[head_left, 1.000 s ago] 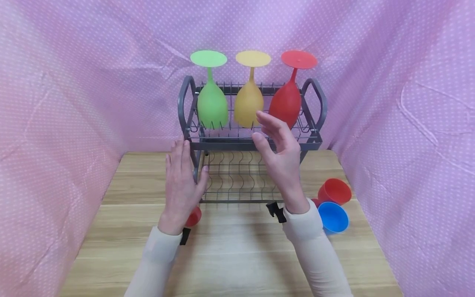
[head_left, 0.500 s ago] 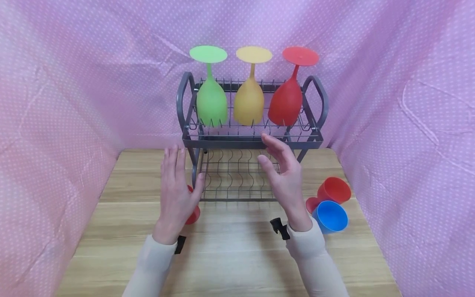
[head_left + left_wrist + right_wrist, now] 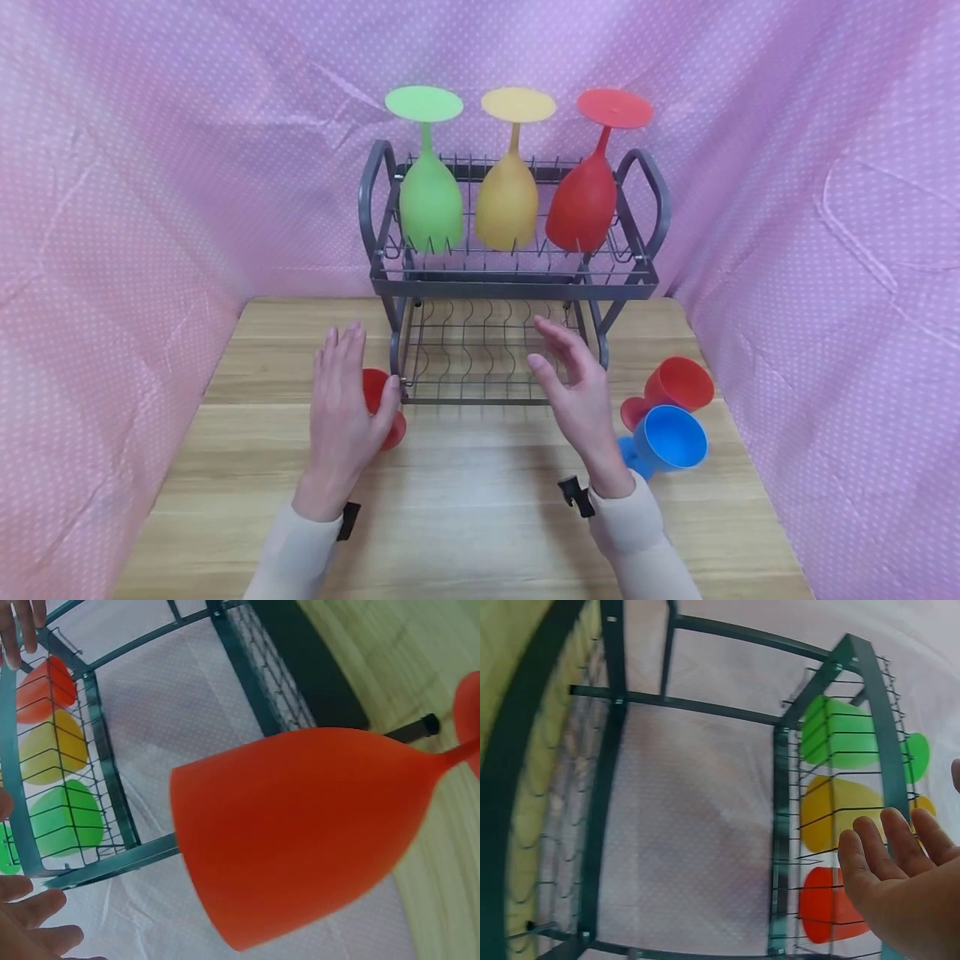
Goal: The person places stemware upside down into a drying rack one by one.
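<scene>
A dark two-tier dish rack (image 3: 517,290) stands at the far part of the wooden bench (image 3: 465,517). The left hand (image 3: 341,421) is in front of the rack's left end, fingers straight and thumb held out to the side; its grip is wide and has hold of nothing. The goblet nearest to it, the red goblet by the left hand (image 3: 375,387), stands upright just beside the rack's front left corner, partly hidden by that hand in the head view. In the left wrist view, the visible fingers (image 3: 34,915) are apart from its bowl.

The right hand (image 3: 581,400) hangs in front of the right part of the rack's wavy-wired lower tier (image 3: 480,350). Its fingers curve loosely, with a gap to the thumb, so that grip is also wide and has nothing in it.

On the rack's upper tier, three goblets rest upside down, feet in the air: a green goblet (image 3: 431,204) at the left, a yellow goblet (image 3: 507,204) in the middle, and an upturned red goblet (image 3: 581,204), tilted, at the right.

To the right of the rack, a second upright red goblet (image 3: 678,383) and a blue goblet (image 3: 675,437) stand close together, the blue one farther forward of the rack. Pink dotted cloth (image 3: 150,208) hangs behind the rack and to both sides.
</scene>
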Demonstrator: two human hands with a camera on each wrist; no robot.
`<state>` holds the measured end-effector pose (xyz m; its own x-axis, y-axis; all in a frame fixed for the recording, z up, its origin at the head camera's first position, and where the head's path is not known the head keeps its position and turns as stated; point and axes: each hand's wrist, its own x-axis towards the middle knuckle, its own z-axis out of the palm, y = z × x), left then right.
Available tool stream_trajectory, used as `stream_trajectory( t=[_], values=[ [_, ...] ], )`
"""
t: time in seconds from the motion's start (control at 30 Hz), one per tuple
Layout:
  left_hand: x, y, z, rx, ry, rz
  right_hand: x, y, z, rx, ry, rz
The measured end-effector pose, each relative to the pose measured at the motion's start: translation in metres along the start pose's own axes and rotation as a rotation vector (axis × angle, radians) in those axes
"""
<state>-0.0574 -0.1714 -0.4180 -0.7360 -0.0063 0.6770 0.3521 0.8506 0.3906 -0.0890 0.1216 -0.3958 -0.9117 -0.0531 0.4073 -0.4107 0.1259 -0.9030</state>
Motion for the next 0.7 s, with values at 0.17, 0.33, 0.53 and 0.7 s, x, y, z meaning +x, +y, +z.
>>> stream_trajectory(
  t=[0.17,0.33,0.53,0.7],
  values=[
    [-0.008,-0.005,-0.001,0.010,-0.020,-0.003,-0.010,0.013,-0.003,-0.019,-0.017,0.023],
    [-0.015,-0.010,-0.002,0.026,-0.031,-0.006,-0.019,0.026,-0.007,-0.038,-0.022,0.053],
    [-0.022,-0.017,-0.003,0.054,-0.055,-0.011,-0.030,0.039,-0.012,-0.084,-0.043,0.112],
    [-0.024,-0.021,-0.003,0.080,-0.098,-0.014,-0.038,0.047,-0.015,-0.179,-0.082,0.155]
  ],
)
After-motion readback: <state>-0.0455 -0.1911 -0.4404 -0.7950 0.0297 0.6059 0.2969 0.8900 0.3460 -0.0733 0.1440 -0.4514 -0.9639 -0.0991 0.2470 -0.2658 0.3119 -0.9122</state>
